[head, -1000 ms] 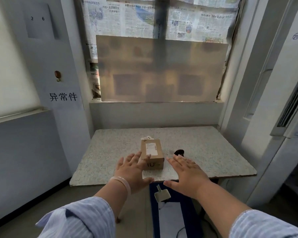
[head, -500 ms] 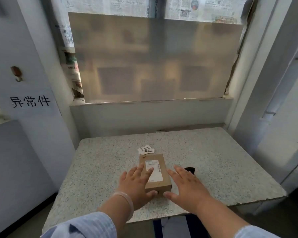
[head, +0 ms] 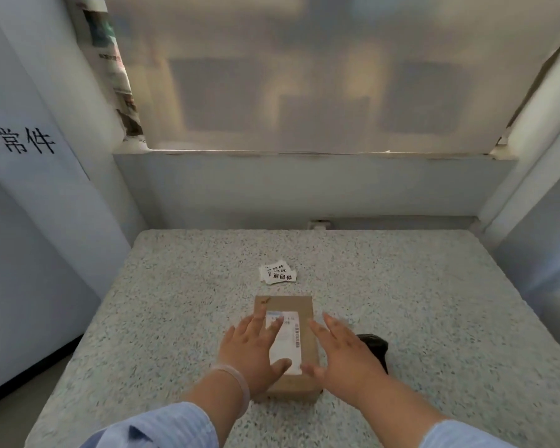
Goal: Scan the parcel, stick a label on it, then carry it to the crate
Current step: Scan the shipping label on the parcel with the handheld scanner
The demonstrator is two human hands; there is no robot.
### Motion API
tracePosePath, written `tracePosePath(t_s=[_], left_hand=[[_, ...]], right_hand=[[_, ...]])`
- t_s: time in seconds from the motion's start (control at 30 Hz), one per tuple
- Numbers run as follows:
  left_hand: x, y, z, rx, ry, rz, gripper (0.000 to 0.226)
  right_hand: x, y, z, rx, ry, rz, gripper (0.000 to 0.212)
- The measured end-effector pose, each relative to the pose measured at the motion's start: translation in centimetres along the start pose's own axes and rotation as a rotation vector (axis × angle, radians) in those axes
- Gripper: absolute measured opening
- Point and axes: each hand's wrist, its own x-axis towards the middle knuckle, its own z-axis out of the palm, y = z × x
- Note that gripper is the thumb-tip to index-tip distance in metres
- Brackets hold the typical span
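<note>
The left hand (head: 249,350) and right hand (head: 346,357) were spread flat at the parcel (head: 304,305), lower centre, nothing gripped. Scanning was judged pending; a two-sided grasp was called for.

brown labelled parcel (head: 306,324), flat on table (head: 434,302)

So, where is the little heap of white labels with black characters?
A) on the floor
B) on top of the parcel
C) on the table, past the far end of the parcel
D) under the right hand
C: the small white labels lie on the speckled table, past the far end of the brown parcel and not touching it.
</note>
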Motion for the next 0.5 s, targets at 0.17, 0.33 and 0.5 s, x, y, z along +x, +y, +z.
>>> tracePosePath(t_s=[0.17, 0.33, 0.5], left_hand=[[2.3, -1.1, 3.1, -0.014, -0.083, -0.043, 0.080], [3.7, -2.2, 5.0, -0.151, -0.157, -0.120, 0.081], [4.4, -3.6, 7.3, -0.522, -0.208, -0.167, 0.083]], right_hand=[[3.5, 1.8, 3.1, 0.104, -0.066, 0.043, 0.083], [5.4, 2.1, 5.6, 0.259, -0.091, 0.095, 0.083], [6.5, 1.9, 8.4, 0.503, -0.072, 0.143, 0.087]])
